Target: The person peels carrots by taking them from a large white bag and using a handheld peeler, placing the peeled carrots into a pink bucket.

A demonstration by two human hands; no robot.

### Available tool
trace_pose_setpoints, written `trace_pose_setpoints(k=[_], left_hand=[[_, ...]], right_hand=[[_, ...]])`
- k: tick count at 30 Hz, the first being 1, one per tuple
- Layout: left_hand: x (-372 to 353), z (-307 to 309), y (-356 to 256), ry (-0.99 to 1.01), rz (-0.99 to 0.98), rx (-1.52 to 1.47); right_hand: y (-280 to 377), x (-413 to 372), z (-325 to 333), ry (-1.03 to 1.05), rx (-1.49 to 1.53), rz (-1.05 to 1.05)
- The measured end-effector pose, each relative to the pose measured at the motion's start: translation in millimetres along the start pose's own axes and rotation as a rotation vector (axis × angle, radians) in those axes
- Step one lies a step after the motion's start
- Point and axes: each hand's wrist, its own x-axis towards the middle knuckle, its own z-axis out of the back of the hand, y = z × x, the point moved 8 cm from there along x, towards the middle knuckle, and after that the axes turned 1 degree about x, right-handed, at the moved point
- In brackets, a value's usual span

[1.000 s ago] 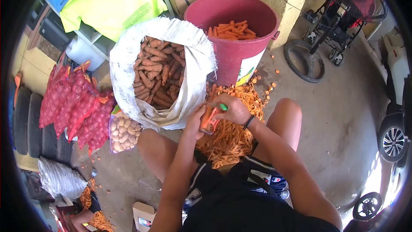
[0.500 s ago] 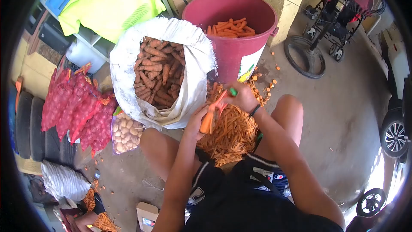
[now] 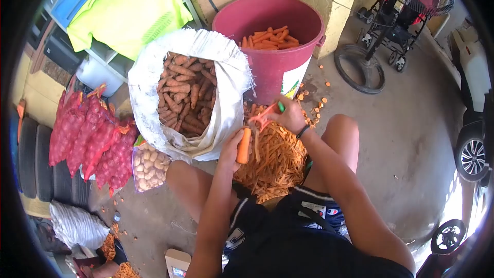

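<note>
My left hand is closed round an orange carrot, held upright over the peelings. To its right, my right hand grips a peeler with a red-orange frame and a green part; the peeler is apart from the carrot. Beneath both hands lies a heap of carrot peelings between the knees. A white sack of unpeeled carrots stands open on the left. Behind the hands, a dark red tub holds peeled carrots.
Red net bags of onions and a bag of potatoes lie left. Carrot ends dot the floor beside the tub. A fan's round base stands back right, tyres far left. Part of another person shows at lower left.
The peeler has come away from the carrot. The carrot in my left hand now stands more upright and shows more of its side. The whole view has shifted slightly.
</note>
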Motion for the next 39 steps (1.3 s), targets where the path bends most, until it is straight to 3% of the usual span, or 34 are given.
trace_pose_setpoints(k=[1, 4, 5, 9, 12, 13, 16, 17, 21, 23, 26, 30, 34, 37, 39], left_hand=[[2.0, -0.3, -1.4, -0.02, -0.003, -0.04], [0.4, -13.9, -11.4, -0.031, -0.048, -0.102], [1.0, -12.6, -8.1, -0.011, -0.031, -0.073], [-1.1, 1.6, 5.9, -0.003, -0.007, 0.036], [8.4, 5.3, 8.2, 0.029, -0.01, -0.045], [10.1, 3.4, 6.3, 0.051, -0.007, -0.099], [4.3, -5.4, 7.2, -0.012, 0.0, -0.072], [2.5, -7.4, 7.1, -0.018, -0.004, -0.052], [-1.3, 0.8, 7.8, -0.003, 0.036, 0.091], [0.6, 0.3, 8.8, 0.055, 0.05, -0.03], [3.2, -15.6, 1.2, 0.003, 0.023, -0.118], [10.8, 7.7, 24.3, 0.016, 0.064, -0.037], [-2.0, -6.5, 7.0, 0.0, 0.048, -0.018], [10.9, -2.9, 12.4, 0.181, 0.051, -0.211], [8.7, -6.3, 11.6, 0.116, 0.044, -0.135]], right_hand=[[5.7, -3.4, -5.5, 0.033, 0.023, -0.01], [69.7, -34.3, -28.5, 0.102, -0.003, 0.476], [72.9, -32.7, -24.2, 0.054, 0.002, 0.532], [18.8, 1.9, 9.4, -0.146, -0.107, 0.206], [11.5, -2.3, 3.6, -0.086, -0.073, 0.13], [28.1, -12.4, -9.8, -0.018, 0.009, 0.212], [64.6, -34.1, -33.6, 0.197, -0.119, 0.351], [54.7, -30.2, -33.4, 0.151, -0.123, 0.374], [9.3, 1.9, 1.9, -0.037, -0.101, 0.043], [-2.0, 5.0, 10.3, -0.064, -0.045, -0.097], [48.0, -25.8, -20.1, 0.041, 0.023, 0.346], [34.8, -20.9, -22.4, -0.013, -0.126, 0.345], [20.7, -1.9, 19.0, -0.215, -0.21, 0.135], [39.0, -21.2, -5.8, -0.051, -0.011, 0.255], [55.1, -34.6, -29.0, 0.108, 0.029, 0.401]])
